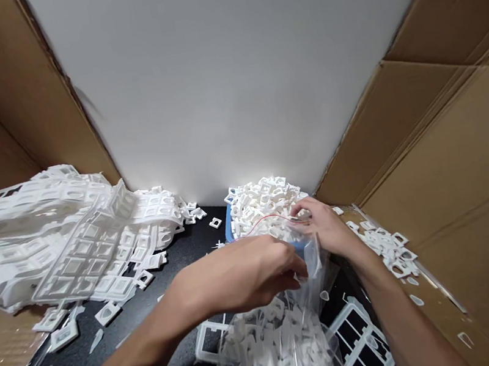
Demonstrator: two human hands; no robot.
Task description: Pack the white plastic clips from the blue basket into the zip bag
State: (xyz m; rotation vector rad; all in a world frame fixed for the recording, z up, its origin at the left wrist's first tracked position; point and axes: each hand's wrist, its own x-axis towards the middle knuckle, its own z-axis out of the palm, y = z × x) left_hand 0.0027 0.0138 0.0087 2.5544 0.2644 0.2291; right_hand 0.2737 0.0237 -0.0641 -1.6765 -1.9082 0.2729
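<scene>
The clear bag (278,351) full of white pieces lies nearest the wearer, its long axis running from 6 toward 1 o'clock. The left hand (249,269), nearer its full belly, is curled around the gathered plastic; the right hand (325,226), at 1 o'clock, is bent narrow beside a thin red strand (268,216), its grip impossible to tell, with the heaped blue tub (228,226) at 12.

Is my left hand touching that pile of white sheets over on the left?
Apart: the head view shows dark tabletop between the left hand and the pile of white sheets.
</scene>
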